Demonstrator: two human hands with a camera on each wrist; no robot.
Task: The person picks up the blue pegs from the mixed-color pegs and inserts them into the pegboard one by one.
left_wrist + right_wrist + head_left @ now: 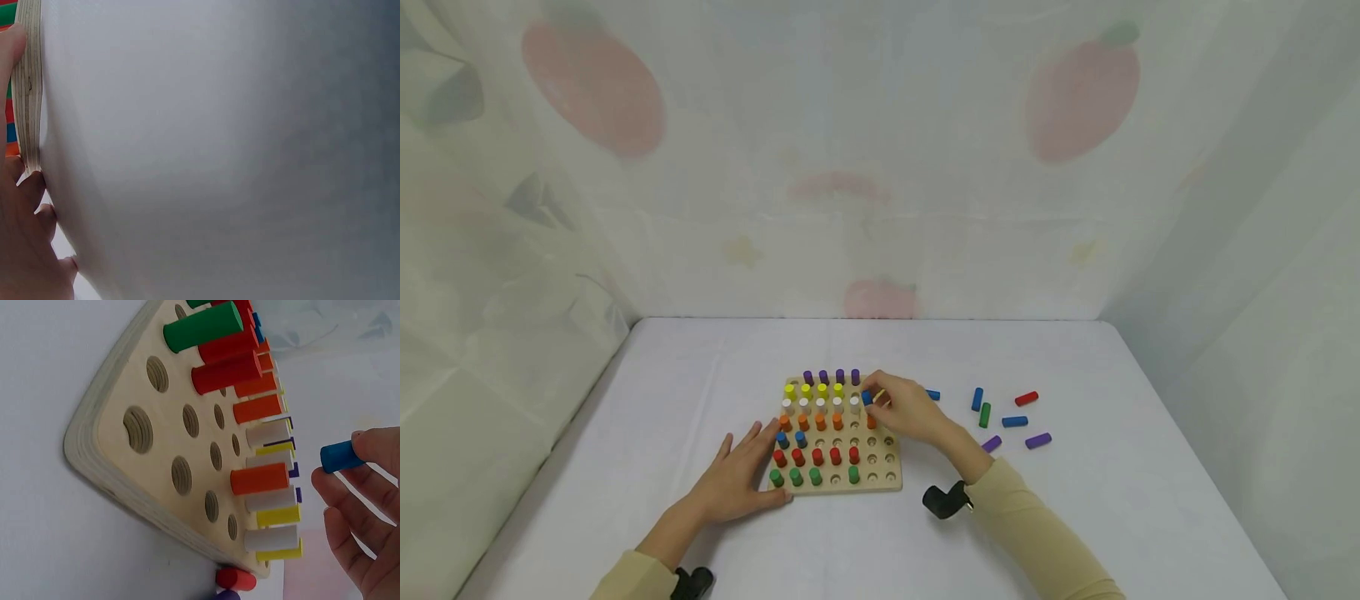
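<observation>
A wooden pegboard (880, 483) lies on the table, with rows of coloured pegs standing in its holes. My right hand (910, 408) pinches a blue peg (340, 456) between thumb and fingertips, above the board's right side. In the right wrist view the peg is apart from the holes. My left hand (737, 483) rests at the board's near left corner, fingers spread along the left edge and thumb (15, 47) at the front edge. A blue row (792, 439) on the board shows two pegs at its left end. Nearby stands a lone orange peg (259, 479).
Loose pegs lie right of the board: a red peg (1026, 398), a green peg (985, 415), blue pegs including one (1015, 422) in the middle, and purple pegs such as one (1038, 441) at the right. White cloth (880, 550) covers the table; curtains hang around it.
</observation>
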